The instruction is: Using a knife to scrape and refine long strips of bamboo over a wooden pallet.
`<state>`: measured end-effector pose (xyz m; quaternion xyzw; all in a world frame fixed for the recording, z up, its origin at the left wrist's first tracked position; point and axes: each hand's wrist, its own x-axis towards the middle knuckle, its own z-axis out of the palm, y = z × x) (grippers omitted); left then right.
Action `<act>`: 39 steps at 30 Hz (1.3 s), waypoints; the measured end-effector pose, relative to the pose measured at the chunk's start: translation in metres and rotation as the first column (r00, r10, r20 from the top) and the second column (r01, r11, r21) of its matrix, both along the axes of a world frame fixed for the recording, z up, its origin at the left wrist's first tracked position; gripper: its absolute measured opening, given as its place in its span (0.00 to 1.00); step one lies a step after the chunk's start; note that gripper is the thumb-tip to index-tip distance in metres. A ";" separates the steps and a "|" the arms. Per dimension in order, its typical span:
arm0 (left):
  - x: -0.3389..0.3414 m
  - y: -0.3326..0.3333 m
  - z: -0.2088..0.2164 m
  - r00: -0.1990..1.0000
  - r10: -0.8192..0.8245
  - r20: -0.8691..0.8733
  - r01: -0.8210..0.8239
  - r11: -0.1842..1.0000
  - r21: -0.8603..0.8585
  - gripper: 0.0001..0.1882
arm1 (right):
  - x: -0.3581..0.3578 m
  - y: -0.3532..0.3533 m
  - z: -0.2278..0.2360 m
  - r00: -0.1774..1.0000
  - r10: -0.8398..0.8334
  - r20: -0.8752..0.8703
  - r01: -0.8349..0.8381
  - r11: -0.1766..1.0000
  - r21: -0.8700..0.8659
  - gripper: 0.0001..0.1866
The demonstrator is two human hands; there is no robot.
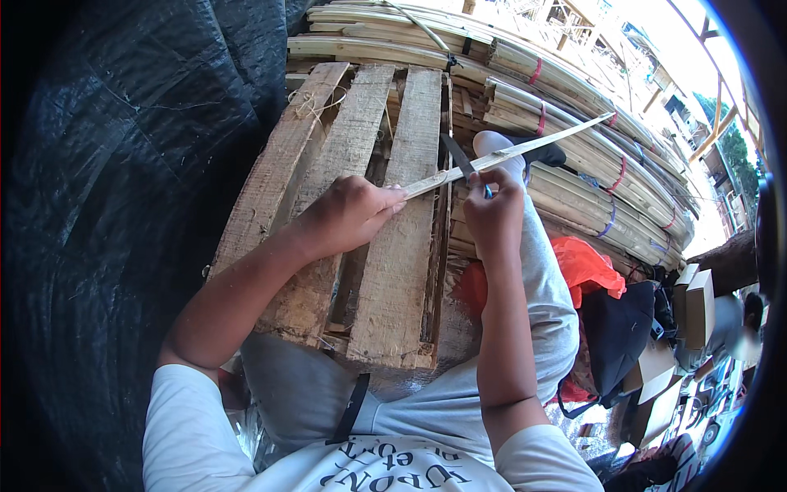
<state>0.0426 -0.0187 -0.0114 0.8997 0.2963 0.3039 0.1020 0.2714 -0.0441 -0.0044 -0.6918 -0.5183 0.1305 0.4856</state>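
Observation:
My left hand (348, 213) grips the near end of a long thin pale wooden strip (533, 146) that slants up to the right. My right hand (492, 205) holds a knife by a blue handle; its dark blade (456, 156) lies across the strip close to my left fingertips. Both hands are above a rough wooden pallet (402, 246) that rests against my lap. My right leg in grey trousers (545, 279) stretches out under the strip.
Bundles of split pale strips (590, 189) tied with red and blue bands are stacked behind the pallet. Black plastic sheeting (106, 205) covers the left side. An orange bag (586, 266), a dark bag (619, 332) and cardboard boxes (697, 303) lie at the right.

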 end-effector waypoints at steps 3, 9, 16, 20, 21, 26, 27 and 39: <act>-0.001 -0.004 -0.001 0.998 0.027 -0.059 -0.027 1.000 -0.011 0.14 | -0.031 -0.014 -0.012 0.987 0.003 0.158 -0.021 0.993 0.112 0.07; -0.002 0.000 -0.003 0.999 0.014 -0.033 -0.015 1.000 -0.013 0.14 | -0.015 -0.005 -0.009 0.992 0.105 0.063 -0.108 0.993 0.047 0.07; 0.002 -0.005 0.006 0.995 0.041 -0.092 -0.048 0.996 -0.081 0.13 | -0.003 -0.001 -0.011 0.990 0.125 -0.065 -0.127 0.991 -0.034 0.07; -0.005 -0.001 -0.008 0.999 0.024 -0.046 -0.022 0.999 0.038 0.14 | -0.023 -0.011 -0.013 0.992 0.076 0.101 -0.079 0.996 0.033 0.08; -0.004 -0.002 -0.004 0.999 0.019 -0.035 -0.020 1.000 -0.010 0.14 | -0.007 -0.005 -0.016 0.991 0.134 0.027 -0.135 0.990 0.033 0.07; -0.004 -0.001 -0.001 0.998 0.035 -0.050 -0.039 0.996 -0.074 0.14 | -0.015 -0.007 -0.025 0.974 0.170 0.152 -0.196 0.965 0.176 0.09; -0.004 0.000 -0.002 0.999 0.029 -0.040 -0.030 0.999 -0.035 0.14 | -0.023 -0.015 -0.015 0.982 0.132 0.137 -0.151 0.980 0.132 0.09; -0.003 -0.004 0.008 0.999 0.048 -0.026 -0.051 0.989 -0.136 0.14 | -0.003 0.000 -0.019 0.995 0.061 -0.082 -0.057 0.997 0.051 0.19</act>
